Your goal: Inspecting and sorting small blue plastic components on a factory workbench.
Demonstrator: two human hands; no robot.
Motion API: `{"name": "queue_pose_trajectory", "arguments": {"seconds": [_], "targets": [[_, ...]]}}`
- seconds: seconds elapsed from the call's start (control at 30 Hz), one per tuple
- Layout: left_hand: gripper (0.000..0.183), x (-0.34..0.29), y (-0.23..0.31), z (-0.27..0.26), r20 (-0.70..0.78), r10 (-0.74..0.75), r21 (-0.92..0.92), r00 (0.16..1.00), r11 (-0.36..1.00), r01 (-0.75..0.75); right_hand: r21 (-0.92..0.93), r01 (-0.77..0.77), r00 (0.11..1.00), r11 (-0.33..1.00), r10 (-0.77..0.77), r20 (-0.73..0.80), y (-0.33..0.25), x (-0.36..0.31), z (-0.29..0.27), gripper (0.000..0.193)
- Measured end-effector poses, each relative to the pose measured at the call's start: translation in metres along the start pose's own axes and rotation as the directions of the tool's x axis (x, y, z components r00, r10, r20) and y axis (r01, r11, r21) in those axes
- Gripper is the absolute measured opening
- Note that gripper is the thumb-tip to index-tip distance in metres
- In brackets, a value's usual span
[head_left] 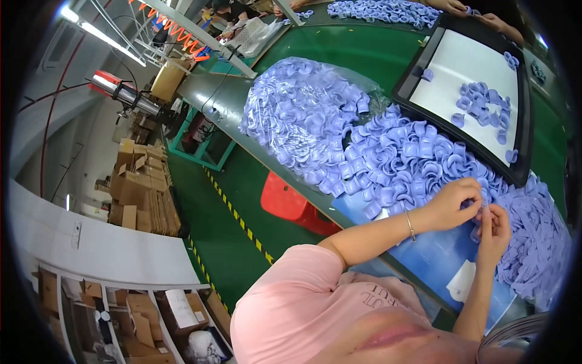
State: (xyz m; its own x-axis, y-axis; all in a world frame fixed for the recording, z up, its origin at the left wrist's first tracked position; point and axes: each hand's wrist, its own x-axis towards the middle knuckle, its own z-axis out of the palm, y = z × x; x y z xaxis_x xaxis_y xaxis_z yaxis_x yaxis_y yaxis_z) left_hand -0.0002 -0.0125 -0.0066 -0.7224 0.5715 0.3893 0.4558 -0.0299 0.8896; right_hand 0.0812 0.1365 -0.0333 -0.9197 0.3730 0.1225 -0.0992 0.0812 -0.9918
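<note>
My left hand (456, 203), with a thin bracelet at the wrist, pinches a small lavender piece (484, 205). The fingertips of my right hand (495, 229) close on the same piece from the other side. Fingers cover most of it, so its exact shape is hidden. Just beyond my hands spreads a heap of curled lavender plastic pieces (403, 158). Beside my right hand lies a pile of flat, strip-like lavender pieces (533, 233). Under my forearms the table carries a blue sheet (418, 264) and a white paper-like piece (462, 281).
A black-rimmed tray (424, 91) with a white bottom holds several curled pieces. Left of it sits a clear plastic bag (297, 109) full of them. A red stool (291, 203) stands beside the table. Across the table, another person's hands (494, 23) work near more pieces.
</note>
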Motion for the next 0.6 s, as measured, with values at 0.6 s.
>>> {"name": "queue_pose_trajectory", "arguments": {"seconds": [0.6], "targets": [[0.005,0.009,-0.003,-0.004,0.049,-0.049,-0.067,0.998,0.996,0.052,0.226,-0.203,0.978,0.953,0.208,0.0,-0.012,0.005,-0.002,0.013]]}}
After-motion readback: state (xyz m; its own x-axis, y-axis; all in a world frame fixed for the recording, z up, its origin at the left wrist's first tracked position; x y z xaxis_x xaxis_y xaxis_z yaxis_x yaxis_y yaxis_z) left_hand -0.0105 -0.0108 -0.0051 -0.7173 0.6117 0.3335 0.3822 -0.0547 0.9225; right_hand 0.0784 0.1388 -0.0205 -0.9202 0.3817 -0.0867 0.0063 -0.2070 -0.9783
